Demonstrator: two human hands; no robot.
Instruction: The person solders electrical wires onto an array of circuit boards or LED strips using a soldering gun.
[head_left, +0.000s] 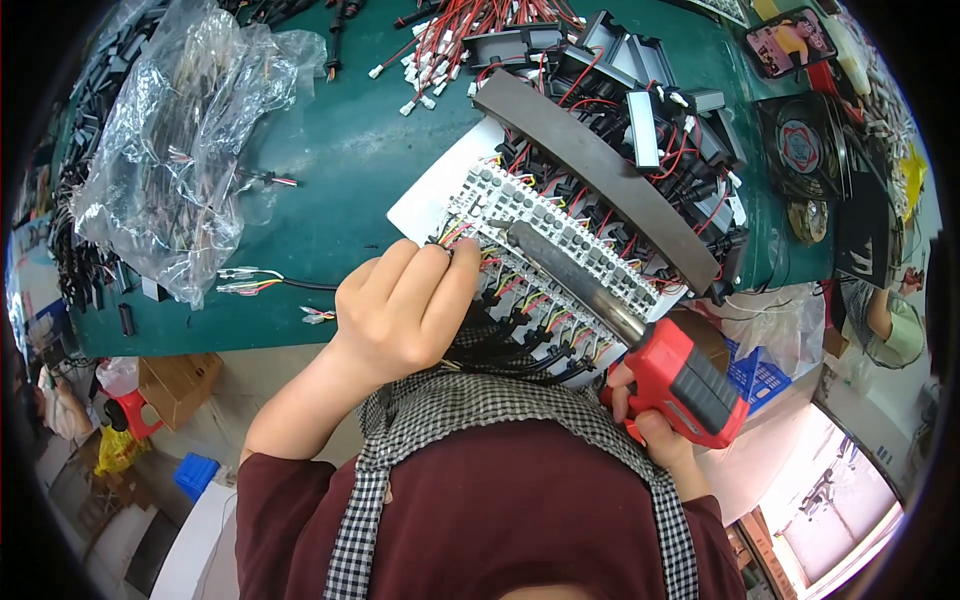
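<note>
My right hand (652, 428) is wrapped round the grip of a red and black soldering gun (692, 385). Its long dark barrel slants up and left across a panel of small white circuit boards (575, 240), with the tip close to the panel's left end. Beside that tip my left hand (405, 305) pinches a cable with thin coloured wires (455, 232) against the panel's edge. Part of this cable is hidden by the fingers. Several black cables with coloured wires (545, 325) hang along the panel's near edge. The panel lies on a white sheet (425, 200).
Behind the panel, a curved dark bar (600, 180) lies over grey housings (640, 130) and red wires. A clear plastic bag of cables (170, 150) covers the table's left. One loose cable (300, 284) lies by my left wrist. A fan (800, 148) and a phone (790, 42) are at right.
</note>
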